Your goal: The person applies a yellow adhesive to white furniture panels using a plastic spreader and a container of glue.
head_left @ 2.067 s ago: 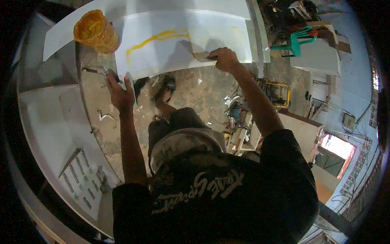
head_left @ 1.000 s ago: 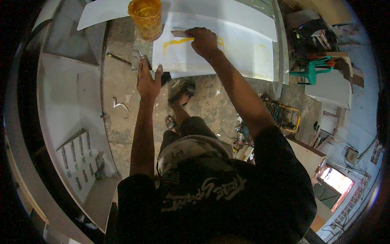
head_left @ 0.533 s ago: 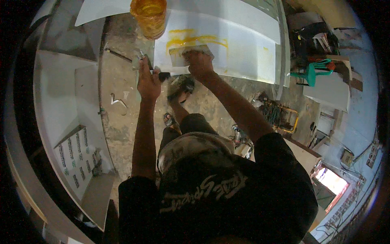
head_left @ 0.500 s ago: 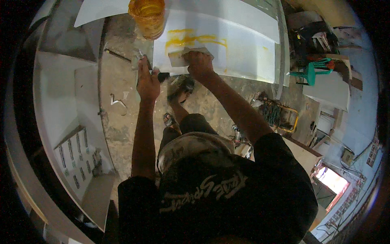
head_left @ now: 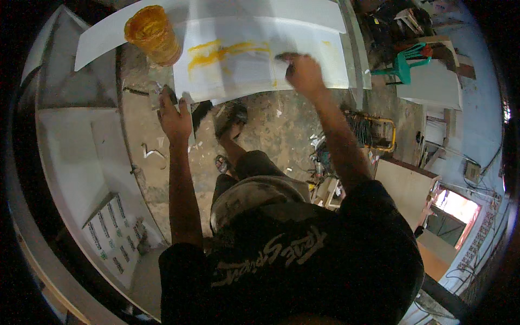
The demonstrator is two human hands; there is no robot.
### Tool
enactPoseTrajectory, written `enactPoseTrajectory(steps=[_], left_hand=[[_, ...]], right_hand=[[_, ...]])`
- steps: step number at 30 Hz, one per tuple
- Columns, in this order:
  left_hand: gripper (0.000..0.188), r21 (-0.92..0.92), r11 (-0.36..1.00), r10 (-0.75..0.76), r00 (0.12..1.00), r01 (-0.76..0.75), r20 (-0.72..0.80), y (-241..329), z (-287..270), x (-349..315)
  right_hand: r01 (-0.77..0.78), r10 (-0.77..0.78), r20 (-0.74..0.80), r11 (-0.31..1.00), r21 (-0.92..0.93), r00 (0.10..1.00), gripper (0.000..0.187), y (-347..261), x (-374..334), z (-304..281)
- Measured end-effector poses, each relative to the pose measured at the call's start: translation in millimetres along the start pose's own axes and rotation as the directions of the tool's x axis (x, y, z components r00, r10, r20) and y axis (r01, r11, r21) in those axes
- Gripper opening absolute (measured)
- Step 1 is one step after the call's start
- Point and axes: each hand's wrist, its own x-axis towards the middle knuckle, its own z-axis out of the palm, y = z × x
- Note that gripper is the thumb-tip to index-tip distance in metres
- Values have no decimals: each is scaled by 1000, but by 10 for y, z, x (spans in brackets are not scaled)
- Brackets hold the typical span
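Note:
A white sheet with streaks of yellow glue-like liquid lies in front of me. My right hand hovers over its right part, fingers closed in a pinch with the index finger pointing left; what it grips is not clear. Beside the sheet's near left corner, my left hand rests with fingers stretched forward and thumb apart. A small dark patch at its fingertips cannot be made out. Beyond that hand stands an orange-yellow smeared container, tilted in view, at the sheet's left end.
Another white panel lies at the far side. Beyond the right end stands a green plastic chair. A yellow-framed rack and cluttered tools are at right. White cabinet panels stand on the left. My feet are on the concrete floor.
My right hand has moved right across the sheet, away from the yellow streaks; the flat grey piece under it no longer shows clearly. The view has shifted, so the container and left hand appear further left.

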Motion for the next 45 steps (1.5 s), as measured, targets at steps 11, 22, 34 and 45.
enactPoseTrajectory(steps=[11, 22, 34, 45], left_hand=[[64, 57, 998, -35, 999, 32, 39, 69, 57, 10], [63, 79, 996, -25, 999, 28, -43, 87, 155, -7], [73, 118, 991, -61, 998, 62, -12, 32, 62, -77], [72, -18, 992, -120, 992, 121, 41, -58, 16, -122]], right_hand=[[119, -104, 91, 978, -172, 990, 38, 613, 1358, 315], [211, -114, 365, 948, -237, 924, 43, 446, 505, 408], [-194, 97, 520, 971, 136, 849, 29, 418, -2170, 1338], [38, -10, -209, 991, 131, 978, 31, -230, -472, -151]])
